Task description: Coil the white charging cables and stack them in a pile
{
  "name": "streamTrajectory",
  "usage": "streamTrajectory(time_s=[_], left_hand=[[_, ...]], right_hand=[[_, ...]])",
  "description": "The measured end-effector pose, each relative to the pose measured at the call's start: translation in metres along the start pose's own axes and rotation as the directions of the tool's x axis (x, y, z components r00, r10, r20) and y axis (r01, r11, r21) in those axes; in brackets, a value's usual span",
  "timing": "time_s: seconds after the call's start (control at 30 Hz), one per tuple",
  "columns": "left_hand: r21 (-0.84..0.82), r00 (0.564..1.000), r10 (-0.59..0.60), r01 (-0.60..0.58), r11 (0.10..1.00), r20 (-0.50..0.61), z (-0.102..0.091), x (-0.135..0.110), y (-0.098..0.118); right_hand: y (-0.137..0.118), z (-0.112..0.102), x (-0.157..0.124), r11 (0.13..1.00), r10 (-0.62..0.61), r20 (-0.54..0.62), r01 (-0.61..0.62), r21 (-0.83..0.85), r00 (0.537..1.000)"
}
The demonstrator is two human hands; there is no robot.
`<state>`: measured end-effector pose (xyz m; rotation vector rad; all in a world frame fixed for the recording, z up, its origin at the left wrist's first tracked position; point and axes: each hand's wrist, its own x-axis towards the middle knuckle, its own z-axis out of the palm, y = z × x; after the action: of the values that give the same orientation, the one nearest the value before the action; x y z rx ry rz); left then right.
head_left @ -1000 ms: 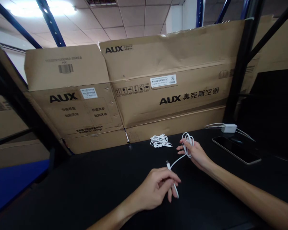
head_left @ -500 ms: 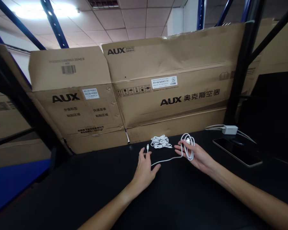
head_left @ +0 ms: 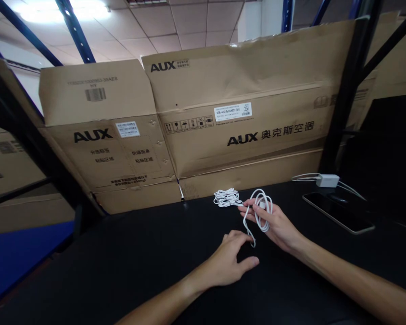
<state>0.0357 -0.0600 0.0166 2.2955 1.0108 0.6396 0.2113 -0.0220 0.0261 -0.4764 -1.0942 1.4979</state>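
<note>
While the right hand [head_left: 280,225] is pinching the coiled white charging cable [head_left: 263,205] just right of the white cord bundle [head_left: 227,197], the left hand [head_left: 228,259] is showing a spread thumb; light, springy loops are probably needing one hold around all.

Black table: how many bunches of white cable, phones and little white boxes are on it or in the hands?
Bunches of white cable: 2 (one in the right hand, one on the black table; how many cables make up the second, I can't tell)
Phone: 1
Little white box: 1
Total: 4
</note>
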Motion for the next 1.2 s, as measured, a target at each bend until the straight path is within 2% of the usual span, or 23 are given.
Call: streamTrajectory(time_s=[0.13, 0.23, 0.3, 0.37, 0.43, 0.5, 0.6, 0.7, 0.77, 0.83, 0.9, 1.0, 1.07, 1.2], left_hand=[[-0.070, 0.995, 0.067, -0.062, 0.996, 0.079, 0.001, 0.000, 0.001], [-0.271, 0.997, 0.011, 0.011, 0.963, 0.079, 0.003, 0.001, 0.003], [-0.491, 0.995, -0.074, 0.099, 0.866, 0.070, 0.005, 0.003, 0.001], [-0.690, 0.982, -0.179, 0.168, 0.704, 0.056, 0.006, 0.006, -0.004], [-0.800, 0.964, -0.258, 0.206, 0.564, 0.066, 0.007, 0.008, -0.010], [-0.822, 0.950, -0.298, 0.246, 0.513, 0.099, 0.007, 0.009, -0.016], [-0.788, 0.932, -0.336, 0.308, 0.533, 0.137, 0.003, 0.009, -0.018], [-0.742, 0.904, -0.346, 0.409, 0.531, 0.250, -0.004, 0.006, -0.015], [-0.729, 0.876, -0.299, 0.481, 0.486, 0.379, -0.011, 0.004, -0.013], [-0.754, 0.862, -0.212, 0.507, 0.418, 0.461, -0.018, 0.001, -0.012], [-0.810, 0.882, -0.126, 0.468, 0.354, 0.454, -0.023, -0.002, -0.012], [-0.875, 0.926, -0.073, 0.374, 0.308, 0.370, -0.027, -0.004, -0.012], [-0.905, 0.952, -0.079, 0.307, 0.294, 0.297, -0.026, -0.003, -0.011], [-0.940, 0.980, -0.132, 0.180, 0.289, 0.147, -0.021, 0.000, -0.013]], right_hand=[[0.005, -0.005, 0.005, 0.989, -0.104, -0.069, 0.096, -0.116, 0.992], [0.007, -0.008, 0.009, 0.960, -0.205, -0.148, 0.170, -0.222, 0.967], [0.005, -0.011, 0.012, 0.934, -0.299, -0.231, 0.235, -0.268, 0.926], [0.001, -0.015, 0.015, 0.893, -0.398, -0.278, 0.299, -0.336, 0.874], [-0.003, -0.018, 0.016, 0.826, -0.472, -0.230, 0.336, -0.453, 0.851], [-0.003, -0.020, 0.015, 0.721, -0.494, -0.087, 0.351, -0.597, 0.865], [0.004, -0.023, 0.014, 0.520, -0.392, 0.198, 0.394, -0.758, 0.899], [0.016, -0.027, 0.016, 0.350, -0.193, 0.417, 0.459, -0.817, 0.888], [0.023, -0.029, 0.016, 0.283, -0.072, 0.459, 0.460, -0.842, 0.885], [0.025, -0.029, 0.016, 0.250, 0.003, 0.437, 0.423, -0.871, 0.899], [0.023, -0.028, 0.014, 0.264, 0.056, 0.389, 0.362, -0.894, 0.920], [0.016, -0.026, 0.011, 0.372, 0.178, 0.308, 0.226, -0.900, 0.934], [0.010, -0.025, 0.010, 0.442, 0.276, 0.288, 0.145, -0.885, 0.917], [0.006, -0.027, 0.009, 0.549, 0.409, 0.325, 0.055, -0.834, 0.853]])
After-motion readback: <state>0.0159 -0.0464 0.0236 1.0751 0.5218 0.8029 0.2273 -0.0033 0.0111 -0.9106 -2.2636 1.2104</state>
